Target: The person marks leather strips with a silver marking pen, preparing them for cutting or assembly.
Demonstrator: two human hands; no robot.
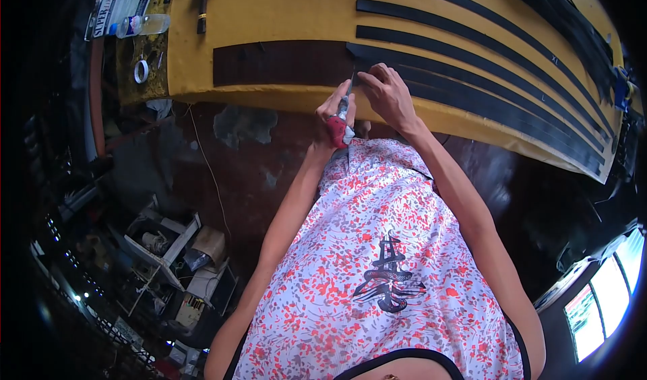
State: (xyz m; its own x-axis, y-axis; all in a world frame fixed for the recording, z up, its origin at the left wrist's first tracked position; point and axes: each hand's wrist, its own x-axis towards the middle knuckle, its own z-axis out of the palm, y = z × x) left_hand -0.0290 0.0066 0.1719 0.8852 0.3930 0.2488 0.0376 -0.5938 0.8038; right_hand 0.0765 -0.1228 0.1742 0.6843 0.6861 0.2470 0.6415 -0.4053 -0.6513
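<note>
One yellow tabletop (283, 16) carries several long black strips (404, 11) towards its right side and, along its near edge, a dark brown panel (280, 63). My right grip (392, 100) curls beside the panel's right end; I cannot tell whether its fingertips pinch anything. My left grip (329, 109) closes around a slim tool (343, 107), its tip near where panel and strips meet.

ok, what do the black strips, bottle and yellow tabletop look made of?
Black strips: probably leather or rubber, smooth with a dull sheen. Bottle: likely clear plastic, see-through and shiny. Yellow tabletop: perhaps vinyl sheeting, smooth, seemingly wrapped over the near edge.
</note>
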